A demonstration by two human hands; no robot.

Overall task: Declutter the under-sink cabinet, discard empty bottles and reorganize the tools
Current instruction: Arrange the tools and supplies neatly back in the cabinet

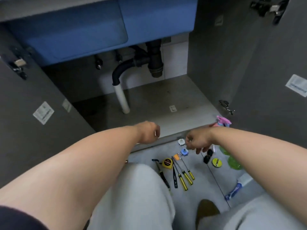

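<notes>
— Well, what could go wrong from here, biggest worry first?

— I'd say the knees. The person crouches right over the tools spread on the floor, and a shift forward could scatter the screwdrivers or land a knee on the dark-handled tool beside the trouser leg. Next, the right hand hangs just above the small pieces, a white cap and a blue fitting; a careless sweep might send them rolling under the cabinet lip.

— And the hands themselves?

— The right hand's fingers are curled loosely downward, partly apart, clamped on nothing I can make out. The left hand is closed into a loose fist near the cabinet edge; something pale shows at its fingers, but I cannot tell whether it grips anything.

— Where do the task's things lie?

— The cabinet floor is bare except for the white drain pipe standing on it. The tools are outside on the floor tiles: the yellow tape measure, the screwdrivers, a yellow-green roll. A pink spray bottle sits by the right door, and a blue-and-white tube lies nearer the right knee.

— The room?

— Grey cabinet doors stand wide open on both sides, with the blue sink underside overhead. The light is dim.
</notes>
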